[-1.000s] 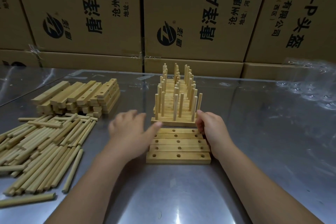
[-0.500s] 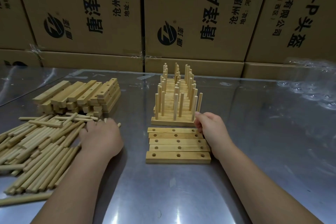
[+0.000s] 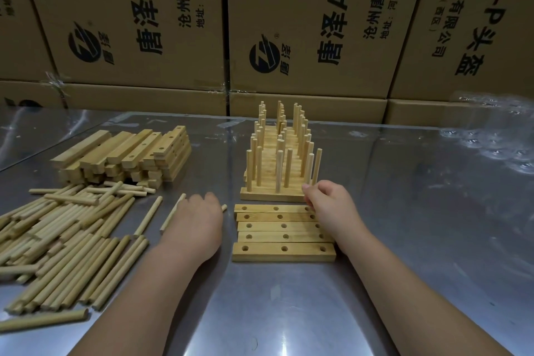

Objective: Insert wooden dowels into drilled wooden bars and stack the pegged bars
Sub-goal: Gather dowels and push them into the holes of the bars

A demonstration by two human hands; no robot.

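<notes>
left hand [image 3: 196, 222] curls round a dowel [image 3: 224, 207] just left of the five drilled bars [image 3: 265, 250]; right hand [image 3: 332, 208] sits curled on their right ends, grip unclear. a tilted dowel could jam or shove the bars apart. the pegged stack [image 3: 274, 196] crowds right behind; loose dowels [image 3: 63, 240] lie left.

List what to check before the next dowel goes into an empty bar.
1. A dowel in the left hand: ok, its tip pokes out.
2. The empty bars lie holes up: ok.
3. The right hand steadies their right ends: ok, it rests there.
4. Far bars' right holes uncovered: not ok, that hand hides them.
5. The pegged stack stands upright: ok.
6. Dowel count in hand: cannot tell.
</notes>
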